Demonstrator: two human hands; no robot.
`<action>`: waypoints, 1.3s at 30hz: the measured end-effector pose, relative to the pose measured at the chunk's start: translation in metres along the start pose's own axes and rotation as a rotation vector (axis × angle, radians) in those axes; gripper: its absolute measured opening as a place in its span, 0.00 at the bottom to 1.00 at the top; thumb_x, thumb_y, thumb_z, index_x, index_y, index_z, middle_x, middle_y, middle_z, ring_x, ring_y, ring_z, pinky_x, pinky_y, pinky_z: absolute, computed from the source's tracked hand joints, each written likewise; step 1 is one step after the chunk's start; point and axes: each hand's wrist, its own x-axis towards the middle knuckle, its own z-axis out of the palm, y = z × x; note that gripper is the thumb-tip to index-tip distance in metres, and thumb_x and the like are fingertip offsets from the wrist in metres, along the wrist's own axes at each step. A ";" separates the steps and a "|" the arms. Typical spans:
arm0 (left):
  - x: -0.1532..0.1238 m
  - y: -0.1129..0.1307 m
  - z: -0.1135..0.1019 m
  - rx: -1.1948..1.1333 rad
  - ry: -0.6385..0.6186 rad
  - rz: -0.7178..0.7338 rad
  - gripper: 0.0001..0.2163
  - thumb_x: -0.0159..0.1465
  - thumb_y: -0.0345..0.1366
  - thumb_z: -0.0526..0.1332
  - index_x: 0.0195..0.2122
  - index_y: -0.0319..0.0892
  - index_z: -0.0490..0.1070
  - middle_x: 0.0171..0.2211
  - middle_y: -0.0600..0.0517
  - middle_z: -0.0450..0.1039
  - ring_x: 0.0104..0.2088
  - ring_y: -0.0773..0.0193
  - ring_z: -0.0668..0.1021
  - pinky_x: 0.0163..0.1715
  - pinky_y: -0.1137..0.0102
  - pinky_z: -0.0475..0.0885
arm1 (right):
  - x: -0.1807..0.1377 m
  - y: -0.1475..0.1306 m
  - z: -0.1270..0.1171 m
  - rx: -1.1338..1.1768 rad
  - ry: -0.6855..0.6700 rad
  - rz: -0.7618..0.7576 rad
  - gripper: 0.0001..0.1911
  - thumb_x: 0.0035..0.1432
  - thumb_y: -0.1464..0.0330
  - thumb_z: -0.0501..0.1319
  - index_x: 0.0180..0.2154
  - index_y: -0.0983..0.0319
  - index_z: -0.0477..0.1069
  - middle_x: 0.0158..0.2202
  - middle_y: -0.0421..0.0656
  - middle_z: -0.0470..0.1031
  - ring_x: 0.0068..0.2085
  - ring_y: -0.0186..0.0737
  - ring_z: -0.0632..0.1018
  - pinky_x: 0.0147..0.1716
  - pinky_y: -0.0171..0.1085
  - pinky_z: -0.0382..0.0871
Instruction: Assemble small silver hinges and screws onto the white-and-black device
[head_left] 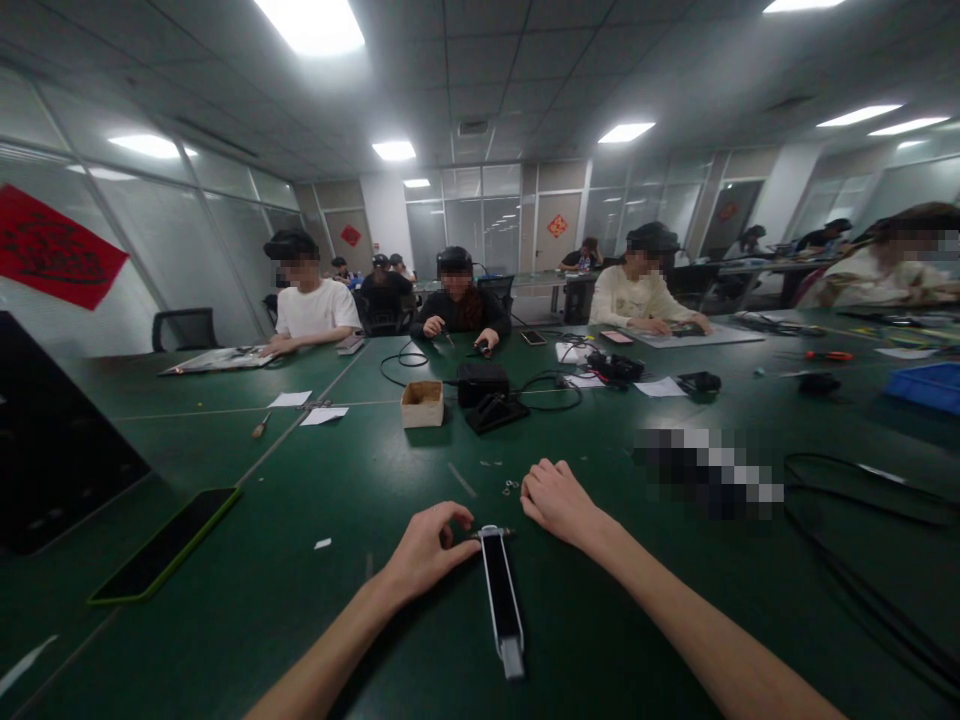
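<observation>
A long, narrow strap-like piece (502, 590) with a black middle, white edges and a pale grey end lies on the green table in front of me. A thin metal rod (501, 532) crosses its far end. My left hand (429, 545) is at the rod's left end, thumb below and index finger above, closed around it. Further right, my right hand (559, 500) rests on the table with fingers curled down. Its fingertips are beside several small metal rings (511, 487); whether they pinch anything is hidden.
A phone with a green edge (165, 545) lies left, near a dark panel (60, 440). Ahead stand a small open box (422, 405) and a black device (482, 384) with cables. Black cables (847, 560) and a blue tray (926, 388) are right. Co-workers sit across the table.
</observation>
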 end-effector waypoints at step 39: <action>-0.006 -0.001 0.009 0.077 0.290 0.524 0.07 0.65 0.33 0.57 0.42 0.41 0.72 0.35 0.49 0.72 0.31 0.69 0.75 0.31 0.76 0.72 | -0.023 -0.056 0.007 0.894 0.278 -0.083 0.09 0.64 0.69 0.53 0.34 0.61 0.70 0.34 0.42 0.71 0.39 0.39 0.70 0.41 0.40 0.62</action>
